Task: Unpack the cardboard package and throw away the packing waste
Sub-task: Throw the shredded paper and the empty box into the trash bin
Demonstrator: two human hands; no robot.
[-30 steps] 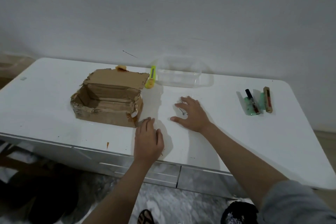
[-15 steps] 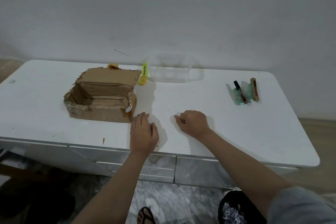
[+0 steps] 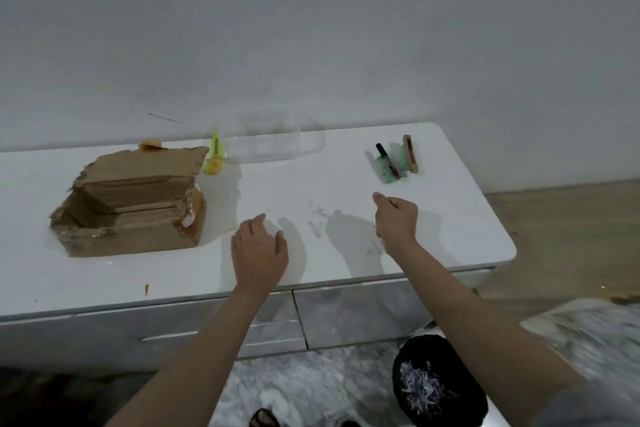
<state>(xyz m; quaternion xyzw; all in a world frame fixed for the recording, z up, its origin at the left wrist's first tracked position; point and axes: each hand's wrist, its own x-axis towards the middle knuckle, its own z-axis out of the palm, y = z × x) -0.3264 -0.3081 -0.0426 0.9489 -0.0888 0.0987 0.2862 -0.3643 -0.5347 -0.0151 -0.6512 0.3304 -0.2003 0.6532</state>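
The torn, open cardboard box (image 3: pixel 138 236) sits on the left of the white table (image 3: pixel 450 218), and its inside looks empty. My left hand (image 3: pixel 259 250) rests palm down on the table just right of the box, fingers relaxed. My right hand (image 3: pixel 396 218) hovers above the table's middle right, its fingers curled with the thumb against them, closed on a small scrap hidden inside. On the floor below my right forearm, a black bin (image 3: pixel 440 381) holds shredded paper.
A yellow utility knife (image 3: pixel 214 159) and a clear plastic container (image 3: pixel 273 139) lie at the back by the wall. Small unpacked items (image 3: pixel 391 163) lie at the back right. An orange chip (image 3: pixel 147 289) is near the front edge.
My right hand closed over a small scrap on the table, then lifted and moved right. My left hand stayed down beside the box. The view tilted up and right.
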